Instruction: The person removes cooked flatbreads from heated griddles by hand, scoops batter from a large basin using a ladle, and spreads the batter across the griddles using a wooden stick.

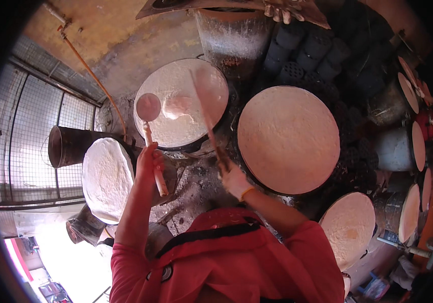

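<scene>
My left hand (150, 160) is closed around the pale handle of a ladle (148, 107). Its round bowl hovers over the left edge of a pale sheet of batter (186, 134) on the far-left round griddle. A whitish lump of batter (177, 107) sits mid-sheet. In my right hand (234, 181), which looks gloved and has a yellow band at the wrist, is the dark grip of a long thin spatula (204, 112). The motion-blurred blade reaches across the right side of that sheet; whether it touches, I cannot tell. Just right of this hand lies another round pale sheet (288, 139).
More pale-topped round griddles stand at left (108, 179) and lower right (349, 230). Behind are a metal drum (234, 40) and stacked black coal briquettes (310, 60). An orange hose (92, 76) runs down the wall near a mesh window (44, 126). Another person (431, 126) is at far right.
</scene>
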Action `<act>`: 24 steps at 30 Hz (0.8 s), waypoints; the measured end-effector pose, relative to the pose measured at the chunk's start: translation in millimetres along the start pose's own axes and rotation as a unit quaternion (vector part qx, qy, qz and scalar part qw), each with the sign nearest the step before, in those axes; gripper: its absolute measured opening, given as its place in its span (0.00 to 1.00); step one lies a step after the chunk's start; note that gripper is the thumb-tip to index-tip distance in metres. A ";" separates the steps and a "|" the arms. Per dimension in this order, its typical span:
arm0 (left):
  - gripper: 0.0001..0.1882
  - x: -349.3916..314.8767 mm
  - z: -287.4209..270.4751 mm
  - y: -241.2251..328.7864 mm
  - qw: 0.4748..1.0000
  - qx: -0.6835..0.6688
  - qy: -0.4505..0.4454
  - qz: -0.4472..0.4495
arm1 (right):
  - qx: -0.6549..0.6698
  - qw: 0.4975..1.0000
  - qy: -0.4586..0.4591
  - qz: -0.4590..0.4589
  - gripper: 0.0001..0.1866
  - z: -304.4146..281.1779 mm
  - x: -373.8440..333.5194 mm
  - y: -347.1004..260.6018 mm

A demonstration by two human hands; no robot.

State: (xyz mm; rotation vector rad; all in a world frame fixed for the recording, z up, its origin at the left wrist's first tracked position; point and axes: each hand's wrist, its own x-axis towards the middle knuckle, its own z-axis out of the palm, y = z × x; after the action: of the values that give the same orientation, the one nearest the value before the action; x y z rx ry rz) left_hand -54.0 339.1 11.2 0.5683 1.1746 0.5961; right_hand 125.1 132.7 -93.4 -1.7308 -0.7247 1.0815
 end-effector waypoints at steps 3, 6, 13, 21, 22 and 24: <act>0.16 19.9 -15.3 -14.2 0.965 -0.177 -0.113 -0.159 | -0.016 0.988 -0.116 0.101 0.23 33.0 -6.0 -32.5; 0.17 -3.0 -18.0 -13.3 0.882 -0.333 -0.272 -0.195 | 0.060 0.976 -0.185 0.102 0.23 25.7 -6.6 -62.8; 0.14 -62.5 -22.6 -10.0 0.788 -0.461 -0.397 -0.098 | -0.098 0.947 -0.058 -0.301 0.26 14.4 1.1 -67.5; 0.11 -132.6 -33.1 -24.8 0.874 -0.315 -0.366 0.045 | -0.207 0.971 -0.035 -0.117 0.25 20.2 72.9 -33.0; 0.11 -123.1 -56.8 -33.5 0.877 -0.347 -0.333 0.008 | -0.235 0.963 -0.083 -0.102 0.25 23.0 58.2 -46.5; 0.12 -116.3 -74.4 -45.6 0.833 -0.440 -0.325 -0.081 | -0.227 0.962 -0.141 -0.065 0.23 19.1 46.5 -52.4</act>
State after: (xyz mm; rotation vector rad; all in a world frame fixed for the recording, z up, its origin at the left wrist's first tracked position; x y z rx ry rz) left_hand -150.5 233.4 36.5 -0.1414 0.2130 0.6503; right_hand 127.9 199.1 -64.4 -1.8893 -1.3311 1.1433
